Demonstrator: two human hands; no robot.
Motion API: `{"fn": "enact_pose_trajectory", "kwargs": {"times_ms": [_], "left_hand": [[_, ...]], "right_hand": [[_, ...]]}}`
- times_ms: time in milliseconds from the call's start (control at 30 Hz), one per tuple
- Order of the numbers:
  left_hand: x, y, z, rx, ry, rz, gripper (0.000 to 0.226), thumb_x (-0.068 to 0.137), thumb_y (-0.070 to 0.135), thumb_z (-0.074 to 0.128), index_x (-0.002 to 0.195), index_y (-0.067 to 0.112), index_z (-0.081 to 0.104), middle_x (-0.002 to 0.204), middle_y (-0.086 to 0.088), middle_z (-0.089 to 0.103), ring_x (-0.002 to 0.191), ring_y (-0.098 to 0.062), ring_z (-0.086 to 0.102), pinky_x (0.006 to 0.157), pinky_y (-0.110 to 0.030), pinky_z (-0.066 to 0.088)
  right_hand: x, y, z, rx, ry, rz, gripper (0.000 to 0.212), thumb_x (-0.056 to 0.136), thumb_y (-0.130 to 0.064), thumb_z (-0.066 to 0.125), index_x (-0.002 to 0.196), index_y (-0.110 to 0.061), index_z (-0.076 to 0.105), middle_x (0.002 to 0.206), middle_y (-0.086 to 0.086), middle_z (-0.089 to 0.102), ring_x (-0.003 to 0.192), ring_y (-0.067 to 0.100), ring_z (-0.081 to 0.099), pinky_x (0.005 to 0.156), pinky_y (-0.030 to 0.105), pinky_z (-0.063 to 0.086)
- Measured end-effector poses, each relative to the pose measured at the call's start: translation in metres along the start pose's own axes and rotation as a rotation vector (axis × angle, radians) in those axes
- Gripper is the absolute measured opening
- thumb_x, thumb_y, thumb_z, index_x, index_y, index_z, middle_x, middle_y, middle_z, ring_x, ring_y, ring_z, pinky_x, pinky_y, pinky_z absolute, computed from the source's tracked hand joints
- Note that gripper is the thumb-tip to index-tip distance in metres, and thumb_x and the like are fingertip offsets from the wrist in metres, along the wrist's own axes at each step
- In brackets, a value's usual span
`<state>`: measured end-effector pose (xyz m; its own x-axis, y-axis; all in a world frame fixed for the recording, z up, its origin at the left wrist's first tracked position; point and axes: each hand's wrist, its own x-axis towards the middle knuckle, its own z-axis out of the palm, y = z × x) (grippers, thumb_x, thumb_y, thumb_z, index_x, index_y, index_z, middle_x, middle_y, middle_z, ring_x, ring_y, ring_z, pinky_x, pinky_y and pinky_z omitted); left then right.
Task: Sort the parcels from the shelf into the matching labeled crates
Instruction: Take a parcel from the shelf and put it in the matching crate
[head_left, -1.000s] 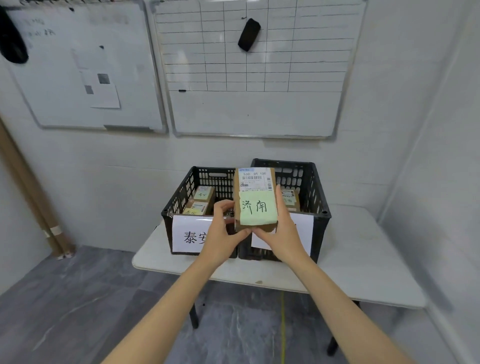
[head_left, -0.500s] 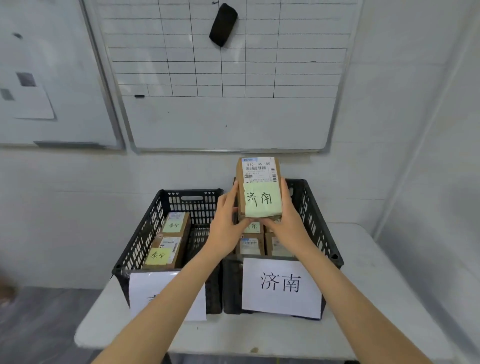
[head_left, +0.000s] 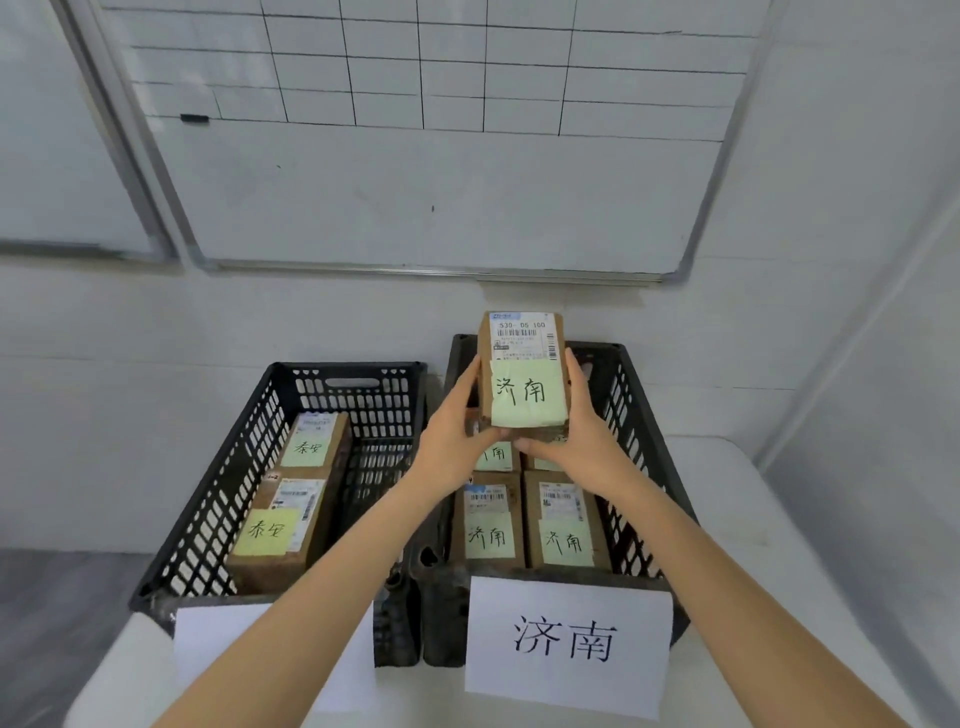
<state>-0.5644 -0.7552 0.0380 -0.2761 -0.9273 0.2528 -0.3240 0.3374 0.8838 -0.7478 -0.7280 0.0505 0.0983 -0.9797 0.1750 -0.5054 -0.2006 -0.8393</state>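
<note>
My left hand (head_left: 451, 448) and my right hand (head_left: 584, 441) grip brown parcel (head_left: 522, 358) by its two long sides, fingers curled round edges, thumbs at near end. Parcel tilted up, green note reading 济南 facing me, held above far half of right crate (head_left: 631, 410). White sign (head_left: 566, 644) with 济南 on that crate's near wall. Two same-noted parcels (head_left: 488, 525) lie side by side at its near end; more under my hands. Left crate (head_left: 234, 467) just beside holds two 泰安 parcels (head_left: 275, 535) along left wall. Both crates on white table (head_left: 753, 519); whiteboard (head_left: 415, 197) on far wall.
</note>
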Motion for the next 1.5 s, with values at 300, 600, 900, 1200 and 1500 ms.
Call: {"fn": "enact_pose_trajectory", "kwargs": {"times_ms": [300, 600, 900, 1200, 1500], "left_hand": [[0.033, -0.027, 0.014, 0.071, 0.065, -0.105, 0.086, 0.086, 0.017, 0.073, 0.153, 0.027, 0.022, 0.146, 0.010, 0.047, 0.130, -0.001, 0.042, 0.105, -0.038, 0.045], [0.028, -0.034, 0.036, -0.151, 0.152, -0.352, 0.053, 0.092, -0.005, 0.045, 0.136, 0.024, 0.038, 0.117, 0.014, 0.055, 0.101, 0.003, 0.056, 0.067, -0.005, 0.047], [0.025, -0.048, 0.048, -0.034, 0.274, -0.306, 0.052, 0.098, 0.040, 0.052, 0.142, 0.028, 0.029, 0.133, 0.010, 0.052, 0.116, -0.004, 0.057, 0.094, -0.034, 0.053], [0.019, -0.061, 0.057, 0.125, 0.297, -0.275, 0.033, 0.105, 0.036, 0.034, 0.137, 0.027, 0.036, 0.120, 0.014, 0.058, 0.101, 0.010, 0.058, 0.089, -0.039, 0.054], [0.023, -0.050, 0.055, 0.313, 0.379, -0.287, 0.034, 0.102, 0.048, 0.037, 0.131, 0.030, 0.040, 0.101, 0.014, 0.064, 0.084, -0.004, 0.066, 0.073, -0.040, 0.057]], "right_hand": [[0.056, 0.035, -0.018, 0.141, -0.192, 0.153, 0.115, 0.078, -0.040, 0.081, 0.159, -0.027, 0.001, 0.157, -0.007, 0.035, 0.144, 0.014, 0.033, 0.119, 0.043, 0.026], [0.079, 0.069, -0.002, 0.362, -0.211, 0.344, 0.071, 0.095, -0.041, 0.060, 0.151, -0.032, 0.017, 0.140, 0.003, 0.056, 0.120, 0.019, 0.059, 0.108, 0.050, 0.044], [0.073, 0.063, 0.024, 0.353, -0.187, 0.300, 0.080, 0.097, -0.035, 0.061, 0.153, -0.022, 0.006, 0.122, -0.014, 0.049, 0.100, -0.001, 0.052, 0.075, 0.006, 0.042], [0.057, 0.069, 0.036, 0.315, -0.132, 0.277, 0.084, 0.096, -0.025, 0.063, 0.152, -0.015, 0.001, 0.152, 0.005, 0.040, 0.137, 0.017, 0.042, 0.100, 0.022, 0.037], [0.049, 0.072, 0.044, 0.336, -0.082, 0.251, 0.081, 0.097, -0.031, 0.061, 0.152, -0.019, 0.003, 0.151, 0.003, 0.041, 0.133, 0.015, 0.044, 0.102, 0.025, 0.038]]}}
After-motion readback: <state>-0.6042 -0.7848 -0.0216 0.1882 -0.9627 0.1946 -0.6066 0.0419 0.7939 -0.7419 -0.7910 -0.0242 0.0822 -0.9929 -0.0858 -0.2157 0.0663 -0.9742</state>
